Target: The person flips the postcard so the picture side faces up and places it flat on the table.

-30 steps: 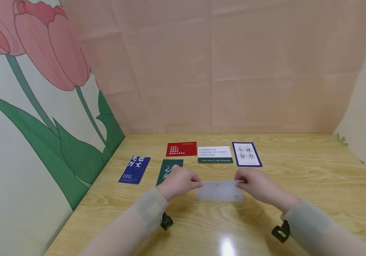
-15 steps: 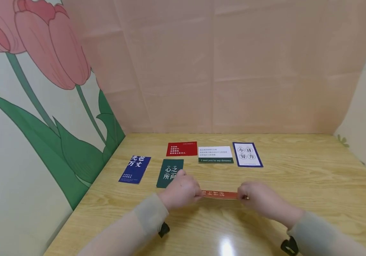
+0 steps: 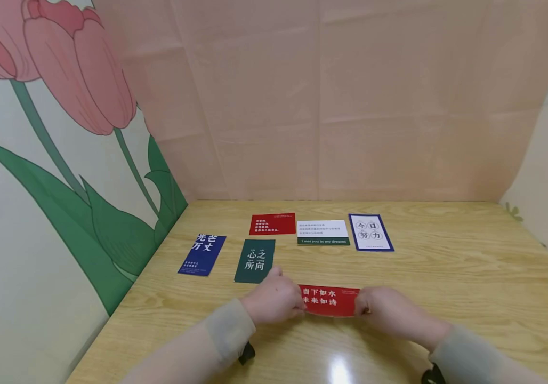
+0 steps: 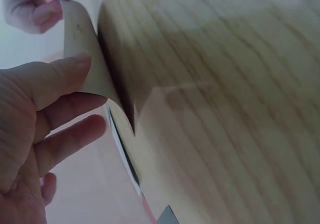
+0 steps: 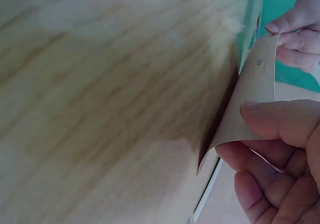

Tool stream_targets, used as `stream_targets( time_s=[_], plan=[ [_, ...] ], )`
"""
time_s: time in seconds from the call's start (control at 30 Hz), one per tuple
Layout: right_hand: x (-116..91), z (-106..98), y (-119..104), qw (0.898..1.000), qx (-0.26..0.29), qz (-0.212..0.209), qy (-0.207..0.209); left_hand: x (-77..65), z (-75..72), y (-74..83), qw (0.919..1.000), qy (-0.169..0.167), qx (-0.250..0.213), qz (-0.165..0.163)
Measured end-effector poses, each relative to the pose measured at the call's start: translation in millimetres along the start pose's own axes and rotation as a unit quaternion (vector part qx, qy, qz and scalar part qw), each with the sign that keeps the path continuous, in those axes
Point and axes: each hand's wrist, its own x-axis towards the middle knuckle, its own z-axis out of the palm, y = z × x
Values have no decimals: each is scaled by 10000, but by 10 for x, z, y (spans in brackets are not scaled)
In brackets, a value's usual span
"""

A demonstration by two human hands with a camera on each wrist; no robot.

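Note:
A red card with white Chinese characters is stretched between my two hands, low over the near part of the table. My left hand pinches its left end and my right hand pinches its right end. In the left wrist view the card's pale back bows, with the left thumb lying on it. The right wrist view shows the same pale back under the right thumb, curved, its far edge close to the wood. Just behind my left hand lies a dark green card.
A blue card lies at the left of the wooden table. Along the back are another red card, a white and green card and a blue-bordered white card. A pink backdrop stands behind the table.
The card's pale side faced me a second ago; it has been tipped so its red printed face now shows. Both hands have come slightly down and nearer. The other cards lie unmoved.

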Motion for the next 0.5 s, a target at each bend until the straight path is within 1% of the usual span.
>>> stream_targets(
  time_s=[0.2, 0.3, 0.5],
  plan=[
    [-13, 55, 15, 9998, 129, -128, -83, 2, 56, 8, 9992, -264, -286, 86],
    [-19, 79, 25, 9997, 60, -169, -145, -4, 73, 19, 9989, -340, -305, 128],
    [-24, 85, 14, 9990, -194, -249, -320, -21, 96, 37, 9982, -468, -369, 49]
  ],
)
